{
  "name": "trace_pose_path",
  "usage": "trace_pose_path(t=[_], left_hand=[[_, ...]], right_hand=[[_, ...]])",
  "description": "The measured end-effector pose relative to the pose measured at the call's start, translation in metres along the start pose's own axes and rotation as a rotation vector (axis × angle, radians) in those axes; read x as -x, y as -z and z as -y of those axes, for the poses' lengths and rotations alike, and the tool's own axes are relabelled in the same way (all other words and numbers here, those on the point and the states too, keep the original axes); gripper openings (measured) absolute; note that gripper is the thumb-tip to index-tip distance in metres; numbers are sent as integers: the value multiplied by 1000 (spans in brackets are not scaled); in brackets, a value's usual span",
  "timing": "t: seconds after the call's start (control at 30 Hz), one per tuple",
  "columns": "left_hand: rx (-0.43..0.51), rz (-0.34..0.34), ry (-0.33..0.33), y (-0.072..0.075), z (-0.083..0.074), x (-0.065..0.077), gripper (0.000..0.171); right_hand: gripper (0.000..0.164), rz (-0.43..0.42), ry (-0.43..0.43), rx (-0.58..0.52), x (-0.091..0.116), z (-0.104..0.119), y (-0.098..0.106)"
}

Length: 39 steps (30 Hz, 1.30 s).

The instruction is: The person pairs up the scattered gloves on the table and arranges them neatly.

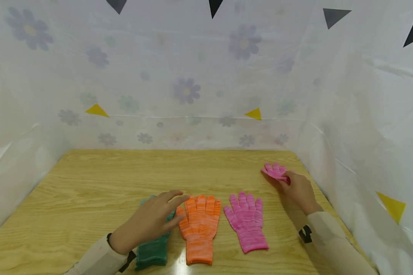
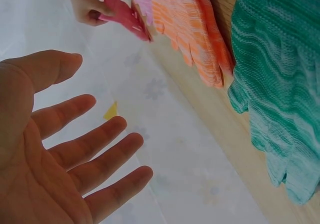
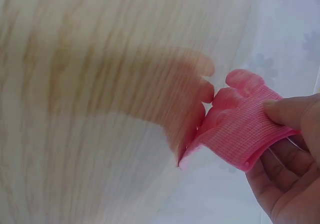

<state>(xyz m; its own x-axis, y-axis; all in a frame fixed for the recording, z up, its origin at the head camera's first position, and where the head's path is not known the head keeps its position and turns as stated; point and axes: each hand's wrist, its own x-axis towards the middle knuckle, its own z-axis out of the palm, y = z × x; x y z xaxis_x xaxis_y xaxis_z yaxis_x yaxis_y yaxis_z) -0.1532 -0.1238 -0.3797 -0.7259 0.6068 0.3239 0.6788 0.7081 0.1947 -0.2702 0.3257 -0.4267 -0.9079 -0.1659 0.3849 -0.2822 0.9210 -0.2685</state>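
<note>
My right hand pinches a pink knit glove by its cuff, thumb on one side and fingers under the other, near the table's right back corner. In the right wrist view the glove's fingertips meet the wooden surface. With fingers spread and nothing in them, my left hand hovers over a green glove, hiding part of it. An orange glove lies beside the green one, its thumb side close to my left fingertips. Farther right, another pink glove lies flat, fingers pointing away from me.
The wooden table is bounded at the back and sides by a white sheet with flower prints. Yellow triangles and dark triangles mark the sheet. The right hand is close to the table's right edge.
</note>
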Motion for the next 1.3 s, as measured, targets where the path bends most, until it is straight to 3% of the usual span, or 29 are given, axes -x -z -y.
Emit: trace_pose_path(t=[0.3,0.7,1.3], left_hand=[[-7,-9,3,-1,1,0,48],[-3,-26,9,-1,2,3,49],[-4,-35,10,-1,4,5,50]], right_hand=[[15,-56,23,-27,4,4,2],[12,-63,29,-69,4,23,14],[13,-181,168,-72,7,46,34]])
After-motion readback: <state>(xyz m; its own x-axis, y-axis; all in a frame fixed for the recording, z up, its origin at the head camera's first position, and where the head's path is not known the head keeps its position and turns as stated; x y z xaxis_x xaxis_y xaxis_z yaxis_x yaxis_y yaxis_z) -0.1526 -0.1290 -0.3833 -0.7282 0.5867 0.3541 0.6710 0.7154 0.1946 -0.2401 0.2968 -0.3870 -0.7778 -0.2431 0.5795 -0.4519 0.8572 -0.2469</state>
